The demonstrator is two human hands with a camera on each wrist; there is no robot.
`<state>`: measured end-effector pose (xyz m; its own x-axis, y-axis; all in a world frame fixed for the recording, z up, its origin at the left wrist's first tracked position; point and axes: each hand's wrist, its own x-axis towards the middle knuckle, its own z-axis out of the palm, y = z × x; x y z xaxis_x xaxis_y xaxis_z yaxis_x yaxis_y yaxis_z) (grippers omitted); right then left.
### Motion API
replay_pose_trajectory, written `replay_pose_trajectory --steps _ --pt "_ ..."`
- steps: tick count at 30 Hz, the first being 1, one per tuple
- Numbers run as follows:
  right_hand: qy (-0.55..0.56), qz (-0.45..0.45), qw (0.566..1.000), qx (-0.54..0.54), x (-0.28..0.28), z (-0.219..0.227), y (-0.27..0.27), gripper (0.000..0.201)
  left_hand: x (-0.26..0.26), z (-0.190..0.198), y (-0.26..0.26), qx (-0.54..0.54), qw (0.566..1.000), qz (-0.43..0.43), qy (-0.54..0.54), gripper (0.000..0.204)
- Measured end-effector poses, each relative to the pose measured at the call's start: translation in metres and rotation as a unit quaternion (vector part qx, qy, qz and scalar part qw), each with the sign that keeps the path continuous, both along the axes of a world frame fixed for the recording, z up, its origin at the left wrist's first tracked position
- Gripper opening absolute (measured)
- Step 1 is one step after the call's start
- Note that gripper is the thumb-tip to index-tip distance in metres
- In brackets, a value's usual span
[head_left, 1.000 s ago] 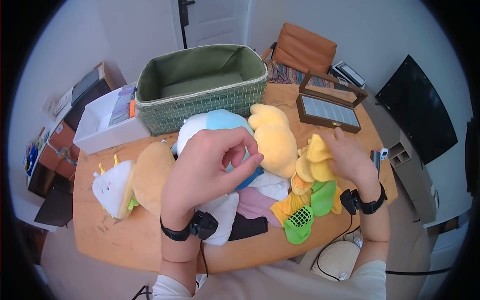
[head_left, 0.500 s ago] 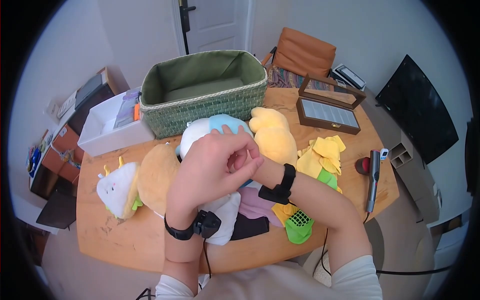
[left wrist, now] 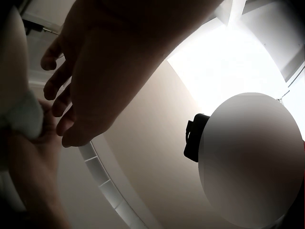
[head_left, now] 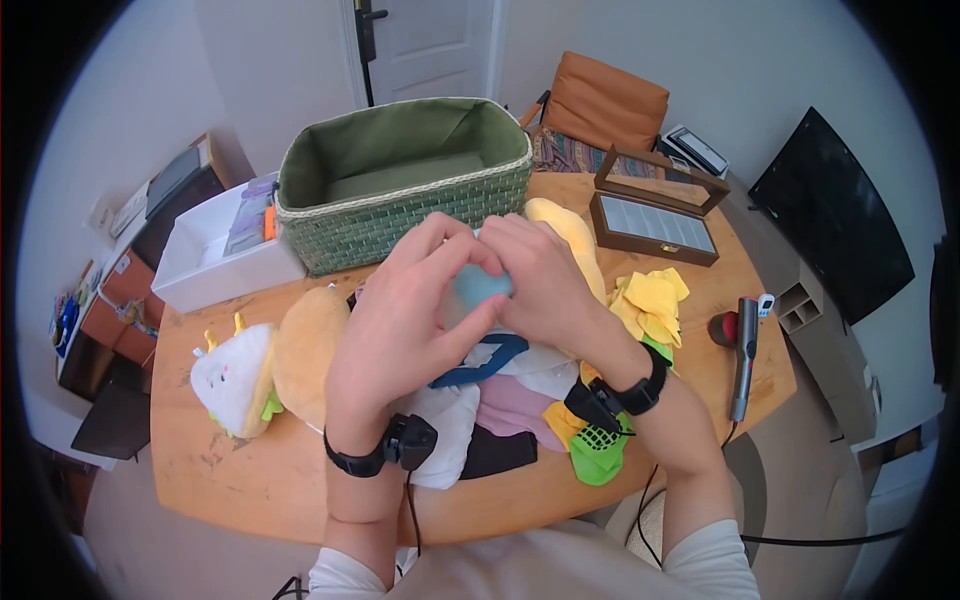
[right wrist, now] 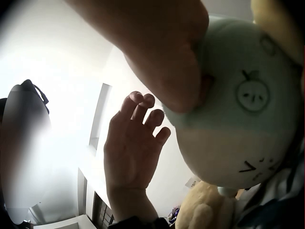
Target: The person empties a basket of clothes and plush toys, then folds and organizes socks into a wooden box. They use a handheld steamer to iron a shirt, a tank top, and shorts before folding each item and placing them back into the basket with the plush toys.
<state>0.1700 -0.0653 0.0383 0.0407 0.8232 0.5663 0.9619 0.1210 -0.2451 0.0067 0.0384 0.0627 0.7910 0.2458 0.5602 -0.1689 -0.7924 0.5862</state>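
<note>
A blue-and-white plush toy (right wrist: 228,119) with a stitched face is held by my right hand (head_left: 545,285), whose fingers dig into the fabric. In the head view most of the plush is hidden behind both hands. My left hand (head_left: 395,310) hovers beside it, fingers loosely bent and nothing in them; the right wrist view shows its palm apart from the toy. Behind my right hand lies a yellow plush (head_left: 572,235). A tan round plush (head_left: 308,345) is left of my left hand, next to a white plush with yellow horns (head_left: 225,380).
A green woven basket (head_left: 410,230) stands behind the plush toys, beside a white box (head_left: 225,280). At the back right is an open brown case (head_left: 655,230). Yellow petal-like cloth (head_left: 650,300), folded clothes (head_left: 515,410) and a grey styling tool (head_left: 745,360) lie on the table (head_left: 250,490).
My right hand has left the yellow cloth at the right, swung left across the table and taken hold of the blue-and-white plush. My left hand has stayed nearly in place.
</note>
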Motion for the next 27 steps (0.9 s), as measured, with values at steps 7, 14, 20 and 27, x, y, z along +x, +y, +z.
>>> replay_pose_trajectory --steps 7,14,20,27 --pt "0.122 0.052 0.991 0.023 0.000 -0.025 -0.026 0.037 0.021 -0.030 -0.003 -0.008 0.997 -0.004 0.079 0.080" --pt "0.145 0.092 0.985 -0.031 0.016 -0.024 -0.021 0.039 0.027 -0.050 0.011 0.038 0.978 0.035 0.201 0.098" --pt "0.174 0.059 0.982 -0.033 0.028 -0.025 -0.022 0.035 0.038 -0.056 0.014 0.095 0.970 0.085 0.208 0.083" --pt "0.340 -0.013 0.932 -0.125 0.022 0.005 -0.070 0.019 0.031 -0.053 0.013 0.110 0.968 0.113 0.194 0.062"
